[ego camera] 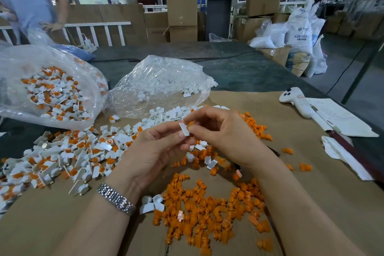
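Here, white part (184, 129) pinched between 2 hands (193, 137) — midair.

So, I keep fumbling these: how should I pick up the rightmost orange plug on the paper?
Pinch the orange plug across its ribbed body, coming straight from above: it lies flat on the brown paper with bare space around it.

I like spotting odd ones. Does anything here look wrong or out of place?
A pale pink piece lies in the orange pile, and another pale piece farther up. They look odd because the pieces around them are bright orange.
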Demonstrator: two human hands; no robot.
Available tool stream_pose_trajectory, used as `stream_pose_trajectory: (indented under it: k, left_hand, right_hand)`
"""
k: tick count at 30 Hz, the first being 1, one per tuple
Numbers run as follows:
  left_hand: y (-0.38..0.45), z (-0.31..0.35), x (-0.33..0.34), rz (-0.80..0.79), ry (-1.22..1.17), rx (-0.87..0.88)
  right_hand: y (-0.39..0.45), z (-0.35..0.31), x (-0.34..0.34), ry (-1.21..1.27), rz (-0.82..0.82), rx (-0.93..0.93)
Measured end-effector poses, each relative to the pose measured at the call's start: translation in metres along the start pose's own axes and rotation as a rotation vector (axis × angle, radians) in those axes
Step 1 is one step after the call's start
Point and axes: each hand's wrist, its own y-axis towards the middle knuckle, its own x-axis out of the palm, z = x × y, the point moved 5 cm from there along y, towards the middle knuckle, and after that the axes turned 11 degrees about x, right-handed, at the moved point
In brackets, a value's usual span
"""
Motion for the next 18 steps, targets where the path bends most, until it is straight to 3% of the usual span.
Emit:
stream_pose_trajectory:
  k: [4,18]
  left_hand:
    - [0.0,0.004,0.001,-0.03,0.016,0.015]
    - [-0.004,0.015,0.003,0.03,0.049,0.054]
  right_hand:
    - [-0.002,-0.001,-0.003,0.009,-0.052,-0.006]
    - [-0.002,-0.007,-0.004,-0.14,0.088,-0.111]
